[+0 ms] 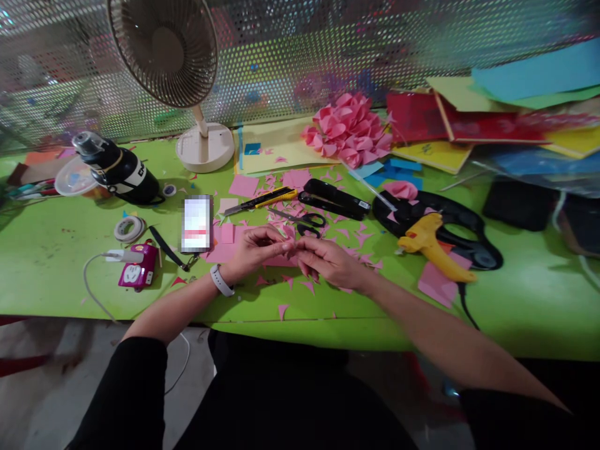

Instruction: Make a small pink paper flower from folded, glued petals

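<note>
Over the middle of the green table, my left hand [262, 245] and my right hand [328, 259] meet fingertip to fingertip. Both are closed in a pinch on a small pink paper piece [291, 240], mostly covered by the fingers. Just beyond them lie black-handled scissors [313, 220], a yellow and black utility knife [265, 200] and a black stapler [335, 200]. Pink paper scraps [282, 311] are scattered around and below the hands. A bunch of folded pink paper petals [349, 131] rests farther back.
On the right, a yellow glue gun [429, 244] rests on a black tape dispenser [469, 219]. To the left are a phone [195, 224], a purple plug adapter [139, 267], a tape roll [129, 229] and a black bottle [124, 172]. A fan [205, 148] stands behind.
</note>
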A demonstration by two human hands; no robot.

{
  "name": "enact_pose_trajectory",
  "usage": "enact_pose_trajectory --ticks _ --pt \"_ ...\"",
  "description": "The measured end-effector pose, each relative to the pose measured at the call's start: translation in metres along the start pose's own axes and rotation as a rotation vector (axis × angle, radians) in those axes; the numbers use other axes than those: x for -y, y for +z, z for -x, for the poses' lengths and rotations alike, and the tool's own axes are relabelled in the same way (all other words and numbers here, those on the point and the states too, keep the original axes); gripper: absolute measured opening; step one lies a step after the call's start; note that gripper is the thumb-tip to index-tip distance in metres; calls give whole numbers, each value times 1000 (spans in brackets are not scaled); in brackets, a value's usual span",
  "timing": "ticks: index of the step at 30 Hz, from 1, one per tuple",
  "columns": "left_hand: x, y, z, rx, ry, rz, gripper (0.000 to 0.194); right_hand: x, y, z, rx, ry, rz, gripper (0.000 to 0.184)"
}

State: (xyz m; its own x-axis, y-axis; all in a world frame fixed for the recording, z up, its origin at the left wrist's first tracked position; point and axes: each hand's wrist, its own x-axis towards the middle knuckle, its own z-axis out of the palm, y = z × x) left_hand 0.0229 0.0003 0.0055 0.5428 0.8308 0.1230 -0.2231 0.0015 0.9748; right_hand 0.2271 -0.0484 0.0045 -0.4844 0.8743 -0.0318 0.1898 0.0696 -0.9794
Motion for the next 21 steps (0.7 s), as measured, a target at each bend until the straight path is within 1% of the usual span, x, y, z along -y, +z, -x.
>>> enact_pose_trajectory --ticks 4,6,9,10,11,13,17,21 --pt "-3 -13 -6 -152 8 44 27 -4 -13 -1 5 1 25 23" --pt "-4 -20 -8 -177 -21 89 32 -6 -23 -2 -76 -11 -25 23" --pt "-5 -23 -10 -106 -137 152 40 -5 -32 -2 -262 -67 -180 21" --pt "-5 -22 -9 -71 -173 164 41 -4 -33 -2 -299 -79 -237 20" --pt "-4 -20 -8 -39 -200 170 42 -2 -32 -2 -307 -80 -291 21" --pt "-3 -17 -6 2 -222 164 40 2 -25 -3 -258 -42 -384 23" --pt "-2 -11 -4 19 -221 126 36 5 -7 -3 -110 36 -479 28" --pt "-1 -9 -4 12 -206 130 39 0 4 -1 -64 65 -488 25"
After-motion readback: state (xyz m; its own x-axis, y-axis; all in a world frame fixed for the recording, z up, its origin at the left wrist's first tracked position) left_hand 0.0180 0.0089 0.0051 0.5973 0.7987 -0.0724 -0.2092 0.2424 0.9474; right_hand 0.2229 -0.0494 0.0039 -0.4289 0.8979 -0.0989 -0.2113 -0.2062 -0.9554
